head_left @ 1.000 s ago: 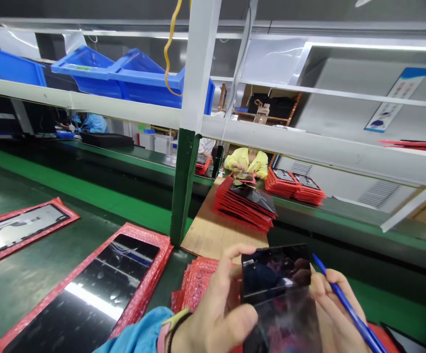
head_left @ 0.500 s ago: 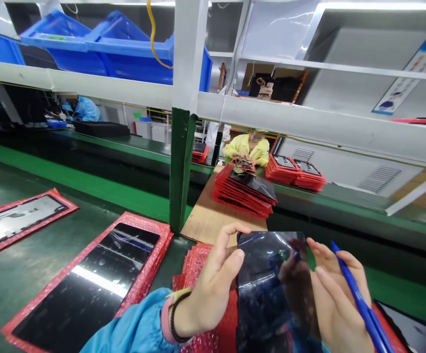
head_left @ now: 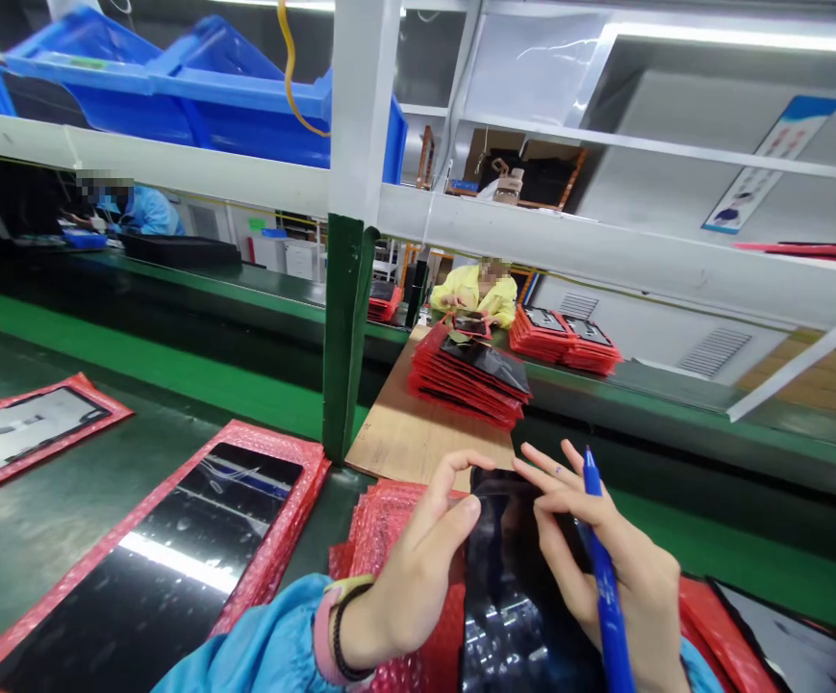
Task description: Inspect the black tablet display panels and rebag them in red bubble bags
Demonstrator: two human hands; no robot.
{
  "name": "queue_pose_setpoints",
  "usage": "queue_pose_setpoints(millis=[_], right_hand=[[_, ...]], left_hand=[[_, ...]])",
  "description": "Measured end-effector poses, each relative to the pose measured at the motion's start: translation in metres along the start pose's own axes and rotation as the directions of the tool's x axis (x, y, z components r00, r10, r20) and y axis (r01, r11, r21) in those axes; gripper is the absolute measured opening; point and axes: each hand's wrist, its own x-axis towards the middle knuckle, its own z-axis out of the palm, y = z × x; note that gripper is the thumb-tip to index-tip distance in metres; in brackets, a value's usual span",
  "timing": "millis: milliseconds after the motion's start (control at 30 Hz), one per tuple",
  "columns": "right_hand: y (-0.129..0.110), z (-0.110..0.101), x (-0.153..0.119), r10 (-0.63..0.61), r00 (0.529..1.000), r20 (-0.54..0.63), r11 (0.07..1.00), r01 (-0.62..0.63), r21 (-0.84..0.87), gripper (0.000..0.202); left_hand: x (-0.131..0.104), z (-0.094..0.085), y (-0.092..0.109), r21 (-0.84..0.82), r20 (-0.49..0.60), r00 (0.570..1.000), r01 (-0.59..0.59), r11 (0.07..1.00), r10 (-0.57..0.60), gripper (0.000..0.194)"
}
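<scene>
My left hand (head_left: 418, 568) grips the upper left edge of a black glass display panel (head_left: 511, 616), thumb in front and forefinger bent over its top corner. A blue pen (head_left: 605, 568) is held in my right hand (head_left: 620, 558), tip pointing up. The fingers of that hand reach across the panel's upper right part, and its lower right side is hidden behind the hand. Beneath the panel lies a pile of red bubble-wrap sleeves (head_left: 381, 525). To the left, another black panel (head_left: 164, 568) rests on red bubble wrap.
A silver-backed panel (head_left: 20, 433) lies at far left, and another (head_left: 785, 635) at lower right. Beyond, a stack of wrapped panels (head_left: 468, 380) stands on a wooden board (head_left: 395, 433). A green-and-white post (head_left: 345, 337) rises ahead. Blue bins (head_left: 244, 115) sit overhead. Two people work farther back.
My right hand has moved left from the panel's right edge to across its front, with the pen turned more upright. The left hand keeps its hold. The view has shifted slightly.
</scene>
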Motion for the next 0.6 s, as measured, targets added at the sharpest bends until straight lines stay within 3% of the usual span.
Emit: queue_pose_setpoints(millis=[133,333,433,600], right_hand=[[-0.001,-0.005,-0.007,0.012,0.998,-0.059,0.995,-0.006,0.095,0.028],[0.001,-0.001,-0.012,0.157,0.972,-0.173,0.973,-0.123,0.194,0.027],[0.001,0.002,-0.012,0.169,0.965,-0.203,0.969,-0.125,0.214,0.027],[0.0,-0.002,-0.011,0.229,0.933,-0.279,0.94,-0.138,0.311,0.026]], left_hand=[[0.0,0.0,0.001,-0.082,0.036,0.998,0.046,0.996,-0.043,0.024],[0.002,0.002,0.001,-0.058,0.052,0.993,0.11,0.992,-0.107,0.025],[0.004,0.002,0.002,-0.088,0.064,0.986,0.158,0.984,-0.152,0.026],[0.008,0.0,0.004,-0.136,0.067,0.986,0.158,0.978,-0.15,0.024]])
